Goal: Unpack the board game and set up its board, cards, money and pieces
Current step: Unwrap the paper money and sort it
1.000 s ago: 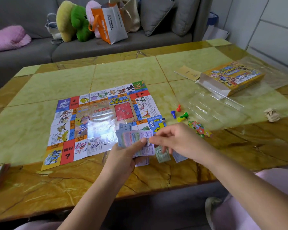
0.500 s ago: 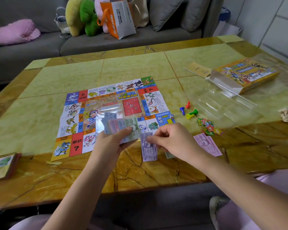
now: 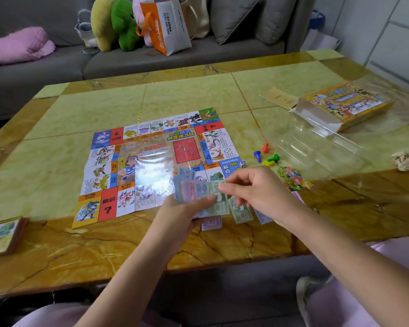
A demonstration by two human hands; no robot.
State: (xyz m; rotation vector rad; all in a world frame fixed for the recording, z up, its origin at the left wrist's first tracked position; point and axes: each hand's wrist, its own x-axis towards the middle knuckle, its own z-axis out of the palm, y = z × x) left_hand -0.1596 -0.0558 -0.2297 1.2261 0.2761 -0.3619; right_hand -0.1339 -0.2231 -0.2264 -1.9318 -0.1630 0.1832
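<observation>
The paper game board [image 3: 151, 161] lies unfolded flat on the table. My left hand [image 3: 182, 213] holds a fanned stack of play money [image 3: 196, 190] above the board's near right corner. My right hand [image 3: 257, 190] pinches the top green note of that stack. Separate notes lie on the table below my hands: a lilac note [image 3: 211, 224], a green note [image 3: 240, 210] and a bluish note [image 3: 262, 217]. Coloured pawns [image 3: 266, 155], a die [image 3: 243, 164] and a heap of small cardboard tokens [image 3: 292, 178] sit right of the board. A deck of cards [image 3: 6, 234] rests at the near left edge.
The yellow game box [image 3: 345, 106] and its clear plastic wrap [image 3: 316, 147] lie at the right, with a beige leaflet [image 3: 279, 99] behind and a crumpled paper ball [image 3: 403, 161] near the right edge. A grey sofa [image 3: 151, 60] with bags and plush toys stands beyond the table.
My right hand came back from laying a lilac note on the table and now pinches a green note on the stack. My left hand has shifted right with the fanned money.
</observation>
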